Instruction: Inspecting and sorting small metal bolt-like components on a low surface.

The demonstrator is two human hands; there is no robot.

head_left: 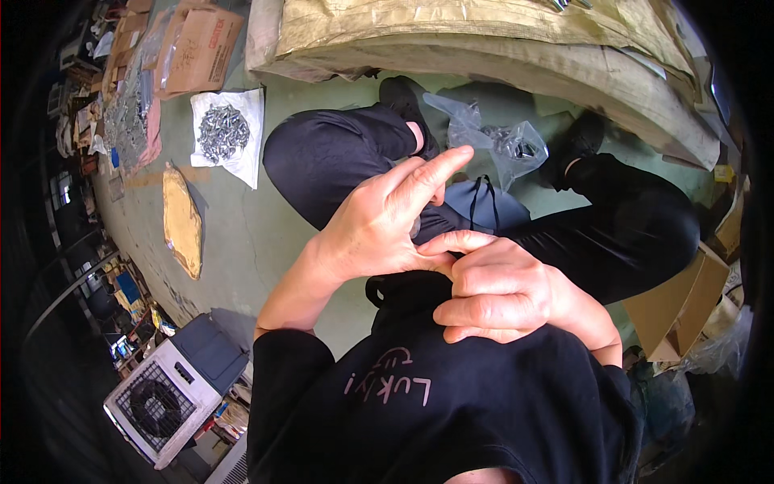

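My left hand is raised over my lap, its index finger pointing out and its other fingers curled in. Against its palm shows a sliver of something small and greyish, too covered to name. Thumb and index finger of my right hand are pinched together at the base of the left thumb, the other fingers folded. Whatever the right pinch holds, if anything, is hidden. Beyond the hands, on the floor between my feet, lies a clear plastic bag with small shiny metal parts inside.
At left, a white sheet bears a heap of small metal parts. A yellowish flat piece lies nearer. A covered low platform spans the far side. Cardboard stands at right, a fan unit at lower left.
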